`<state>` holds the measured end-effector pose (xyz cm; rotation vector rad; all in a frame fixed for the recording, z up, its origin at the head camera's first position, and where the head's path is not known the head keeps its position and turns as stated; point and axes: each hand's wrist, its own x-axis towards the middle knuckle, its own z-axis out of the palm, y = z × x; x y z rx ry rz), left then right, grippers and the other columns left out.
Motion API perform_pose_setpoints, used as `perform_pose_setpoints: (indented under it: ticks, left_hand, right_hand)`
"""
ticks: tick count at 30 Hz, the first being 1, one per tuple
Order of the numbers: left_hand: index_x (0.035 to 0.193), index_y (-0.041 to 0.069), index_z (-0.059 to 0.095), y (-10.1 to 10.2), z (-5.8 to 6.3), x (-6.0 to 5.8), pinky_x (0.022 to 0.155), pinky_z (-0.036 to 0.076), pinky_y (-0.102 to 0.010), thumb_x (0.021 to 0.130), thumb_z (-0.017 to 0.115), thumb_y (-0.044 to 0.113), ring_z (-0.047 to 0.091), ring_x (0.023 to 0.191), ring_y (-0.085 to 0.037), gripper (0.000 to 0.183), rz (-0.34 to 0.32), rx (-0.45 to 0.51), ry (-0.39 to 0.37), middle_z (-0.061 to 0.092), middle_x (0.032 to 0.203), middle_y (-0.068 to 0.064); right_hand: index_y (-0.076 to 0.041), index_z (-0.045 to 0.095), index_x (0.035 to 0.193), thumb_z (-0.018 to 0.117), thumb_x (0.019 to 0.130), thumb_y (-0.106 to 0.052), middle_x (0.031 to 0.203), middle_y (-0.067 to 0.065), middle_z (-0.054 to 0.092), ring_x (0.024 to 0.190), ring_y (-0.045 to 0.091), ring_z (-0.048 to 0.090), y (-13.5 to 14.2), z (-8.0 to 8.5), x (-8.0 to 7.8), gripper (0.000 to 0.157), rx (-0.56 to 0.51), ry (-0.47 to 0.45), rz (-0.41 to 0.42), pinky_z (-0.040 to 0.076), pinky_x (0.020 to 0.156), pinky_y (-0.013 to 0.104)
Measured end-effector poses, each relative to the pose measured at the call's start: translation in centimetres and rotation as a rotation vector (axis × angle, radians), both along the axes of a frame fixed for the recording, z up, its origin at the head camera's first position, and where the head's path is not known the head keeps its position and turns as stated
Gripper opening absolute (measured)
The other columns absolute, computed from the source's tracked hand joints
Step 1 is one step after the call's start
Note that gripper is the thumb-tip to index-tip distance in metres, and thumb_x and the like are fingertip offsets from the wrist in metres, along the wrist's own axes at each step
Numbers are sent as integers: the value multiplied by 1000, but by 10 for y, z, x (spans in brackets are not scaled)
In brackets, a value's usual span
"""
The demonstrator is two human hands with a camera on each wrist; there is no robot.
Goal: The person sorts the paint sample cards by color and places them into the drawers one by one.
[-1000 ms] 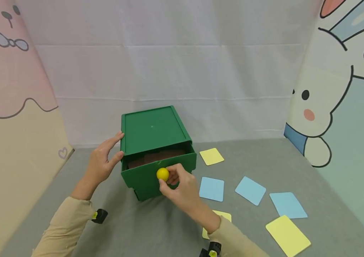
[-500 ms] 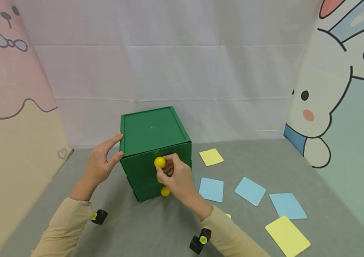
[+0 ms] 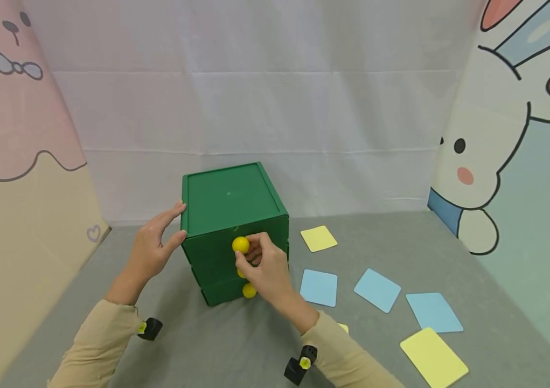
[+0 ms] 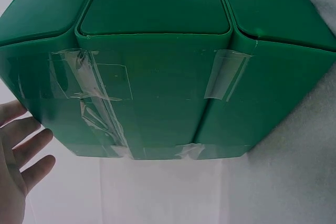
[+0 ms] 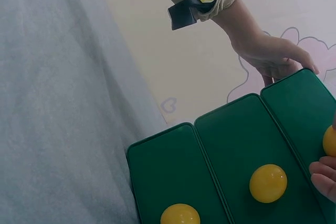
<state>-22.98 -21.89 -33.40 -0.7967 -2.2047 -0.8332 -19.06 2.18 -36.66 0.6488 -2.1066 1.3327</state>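
A small green chest of drawers (image 3: pixel 231 199) stands on the grey cloth, all three drawers closed, each with a round yellow knob. My right hand (image 3: pixel 270 272) has thumb and forefinger at the top drawer's knob (image 3: pixel 241 245), pinching it from the right side. Below it the middle knob is partly covered by that hand, while the bottom knob (image 3: pixel 249 290) shows fully. With fingers spread, my left hand (image 3: pixel 153 248) rests against the chest's upper left edge. Strips of clear tape (image 4: pixel 94 98) cross the chest's side in the left wrist view.
To the right lie blue cards (image 3: pixel 319 288) and yellow cards (image 3: pixel 433 358) on the grey cloth (image 3: pixel 197 350). One yellow card is mostly hidden under the right sleeve. A white curtain (image 3: pixel 255 108) hangs behind the chest, with cartoon-printed panels at both sides.
The top drawer, open a second ago with brown contents showing, was pushed in by my right hand and is now closed. My left hand has stayed at the chest's side.
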Motion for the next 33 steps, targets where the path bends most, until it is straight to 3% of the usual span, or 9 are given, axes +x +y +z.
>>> perform_pose_setpoints:
  ticks: [11, 17, 21, 33]
  left_hand:
    - [131, 3, 49, 0, -1, -1, 91, 36, -54, 92, 50, 37, 47, 118, -34, 52, 9, 5, 6, 48, 133, -14]
    - [131, 2, 49, 1, -1, -1, 90, 36, -54, 92, 49, 38, 47, 117, -35, 53, 8, 7, 11, 48, 132, -15]
    - [131, 2, 49, 1, -1, -1, 91, 36, -53, 92, 49, 38, 47, 117, -34, 52, 13, -1, 13, 48, 132, -15]
    - [132, 3, 48, 1, -2, 0, 91, 36, -55, 92, 49, 37, 47, 118, -34, 52, 16, 10, -1, 47, 133, -15]
  right_hand:
    - [-2, 54, 100, 69, 80, -22, 78, 5, 59, 63, 14, 58, 5, -12, 8, 32, 7, -90, -46, 50, 58, 22]
    - [-8, 56, 95, 69, 78, -28, 73, 1, 57, 62, 11, 53, 5, -30, 6, 30, 137, -128, -147, 44, 55, 19]
    - [-11, 55, 90, 66, 80, -30, 70, -2, 56, 57, 5, 49, 0, -40, 4, 24, 198, -162, -165, 39, 51, 15]
    - [-10, 53, 85, 66, 80, -24, 66, 1, 58, 53, 2, 49, -8, -48, 5, 20, 88, -160, -159, 40, 49, 14]
